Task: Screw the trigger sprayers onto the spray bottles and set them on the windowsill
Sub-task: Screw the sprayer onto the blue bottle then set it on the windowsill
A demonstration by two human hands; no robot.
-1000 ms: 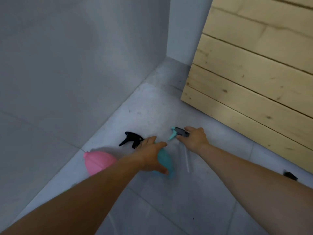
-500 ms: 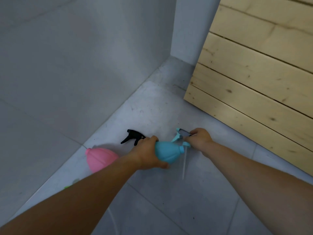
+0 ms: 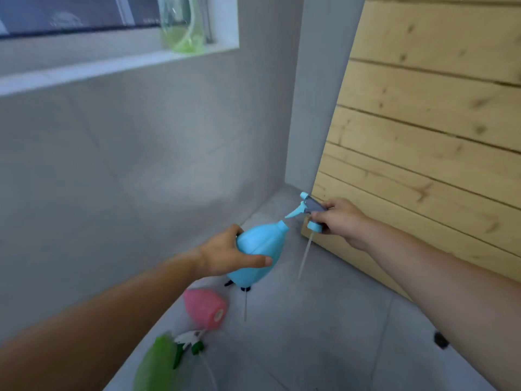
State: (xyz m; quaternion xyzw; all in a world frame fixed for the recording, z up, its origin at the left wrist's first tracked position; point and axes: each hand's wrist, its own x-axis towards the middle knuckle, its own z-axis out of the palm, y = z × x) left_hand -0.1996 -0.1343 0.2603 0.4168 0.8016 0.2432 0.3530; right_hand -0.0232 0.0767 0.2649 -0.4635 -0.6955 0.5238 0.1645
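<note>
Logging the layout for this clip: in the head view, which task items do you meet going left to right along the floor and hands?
Green bottle → pink bottle → left hand → blue bottle → blue trigger sprayer → right hand.

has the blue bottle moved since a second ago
Yes. The blue bottle has been lifted off the floor in the left hand, now above the pink bottle still lying there.
</note>
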